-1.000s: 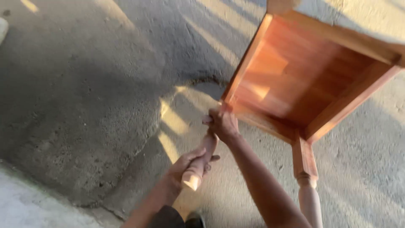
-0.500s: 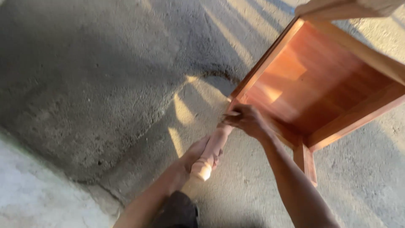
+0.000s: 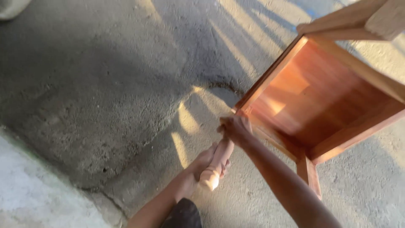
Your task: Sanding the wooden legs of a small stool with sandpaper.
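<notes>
Table: we see a small wooden table (image 3: 325, 97) tipped on its side on the concrete floor (image 3: 105, 93), underside facing us, so the legs point our way.
Turned leg (image 3: 217, 162): juts from the near corner toward us.
Left hand (image 3: 202, 166): wrapped shut around the leg's lower end.
Right hand (image 3: 235, 128): closed on the leg's top, at the corner.

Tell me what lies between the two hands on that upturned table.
In the head view, only the turned wooden leg spans it: the left hand grips near its tip, the right hand holds where it meets the table frame.
</notes>
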